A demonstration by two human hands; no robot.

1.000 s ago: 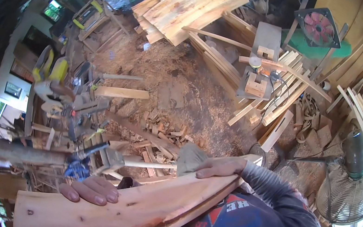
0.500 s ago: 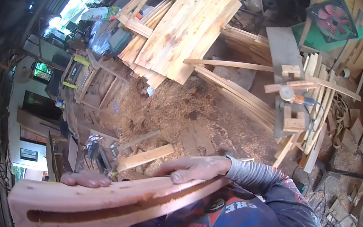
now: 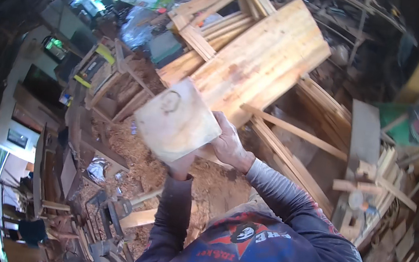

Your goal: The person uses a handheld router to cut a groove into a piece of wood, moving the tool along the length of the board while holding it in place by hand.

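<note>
The left hand [image 3: 181, 166] sits under the near edge of a pale wooden board [image 3: 177, 121], mostly hidden behind it; its fingers seem to press the board's underside, though how far they curl cannot be told. The board is raised in front of the chest, tilted, its flat face with a dark ring mark turned toward the camera. Just right of it, the right hand [image 3: 229, 144] clasps the board's right edge, fingers wrapped closed against the wood. Left of the grip stand cluttered benches and tools [image 3: 89, 67], with sawdust on the floor [image 3: 131, 146] below. Beyond the hands lies a large plank panel [image 3: 269, 58], close behind the board's top edge. To the right, loose slats [image 3: 296, 130] and stacked offcuts [image 3: 376, 177] crowd the space.
</note>
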